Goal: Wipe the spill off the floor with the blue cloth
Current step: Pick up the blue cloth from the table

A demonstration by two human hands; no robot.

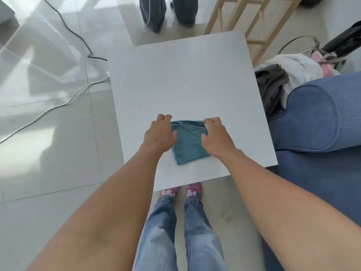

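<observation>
A folded blue cloth (188, 142) lies on the white table (185, 79) near its front edge. My left hand (160, 134) rests on the cloth's left side, fingers curled at its far left corner. My right hand (215, 136) covers the right side and pinches the cloth's far edge, lifting it slightly. A faint yellowish spill (225, 213) marks the floor tile to the right of my feet, below the table's front edge.
A blue sofa (322, 124) stands at the right with a pile of clothes (283, 79) beyond it. Cables (58, 102) run over the floor at the left. Another person's legs (168, 12) and a wooden frame (244, 20) are behind the table.
</observation>
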